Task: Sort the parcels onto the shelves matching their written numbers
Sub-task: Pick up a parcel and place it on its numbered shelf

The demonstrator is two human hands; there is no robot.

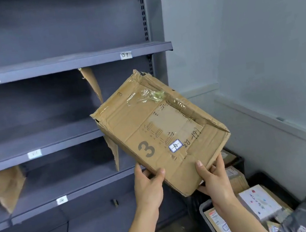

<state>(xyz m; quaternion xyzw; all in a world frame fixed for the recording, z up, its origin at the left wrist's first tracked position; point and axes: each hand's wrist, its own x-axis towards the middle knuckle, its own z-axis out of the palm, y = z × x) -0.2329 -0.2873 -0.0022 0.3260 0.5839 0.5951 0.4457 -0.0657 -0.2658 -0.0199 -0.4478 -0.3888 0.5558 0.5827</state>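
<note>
Parcel (162, 132) held up before the shelves (64, 62), long axis tilting up-left, printed "3", sticker reading "10", both hands' fingers (161, 172) pinching its near edge, shelf tags "01", "02".

Soft, even indoor light is filling the frame; glare is glinting off the tape (150, 96) near centre, while wide-angle bending and blur are smearing the edges.
</note>
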